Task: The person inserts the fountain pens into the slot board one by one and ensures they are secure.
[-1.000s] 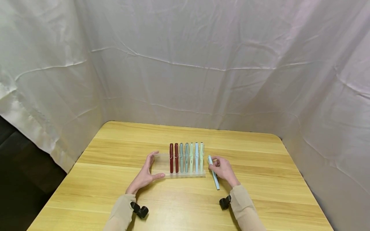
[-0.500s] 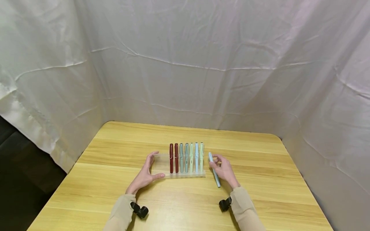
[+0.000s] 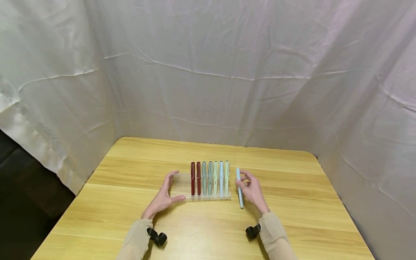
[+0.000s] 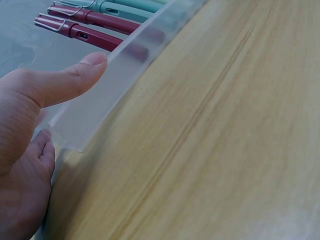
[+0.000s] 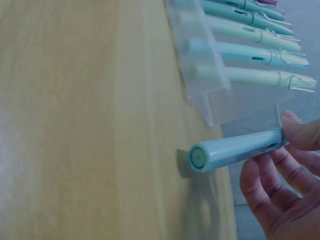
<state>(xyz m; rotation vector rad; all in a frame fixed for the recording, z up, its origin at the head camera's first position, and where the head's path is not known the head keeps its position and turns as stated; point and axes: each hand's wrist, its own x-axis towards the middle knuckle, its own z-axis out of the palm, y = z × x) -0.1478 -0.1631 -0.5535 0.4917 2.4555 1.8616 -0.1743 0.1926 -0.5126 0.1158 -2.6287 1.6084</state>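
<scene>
My left hand [image 3: 162, 196] grips the left end of a clear acrylic pen stand [image 3: 181, 185], its thumb on the front lip and its fingers at the far edge. Two dark red pens [image 3: 193, 182], two grey-teal pens [image 3: 209, 182], two pale green pens [image 3: 226, 178] and a light blue one [image 3: 221, 180] lie side by side on the stand. Just right of the stand, my right hand [image 3: 253, 189] pinches another light blue pen [image 5: 235, 149] between thumb and fingers. Its lower end points toward me, close over the table in the right wrist view.
The stand's left part holds no pens beside my left hand. Wooden tabletop [image 3: 208, 231] surrounds it, with a rounded far edge against a pale curtain [image 3: 208, 108]. Black wrist cameras [image 3: 156, 237] sit at both sleeves.
The light blue pen in my right hand has moved a little away from me and turned from slanted to nearly parallel with the pens on the stand. My left hand has stayed put.
</scene>
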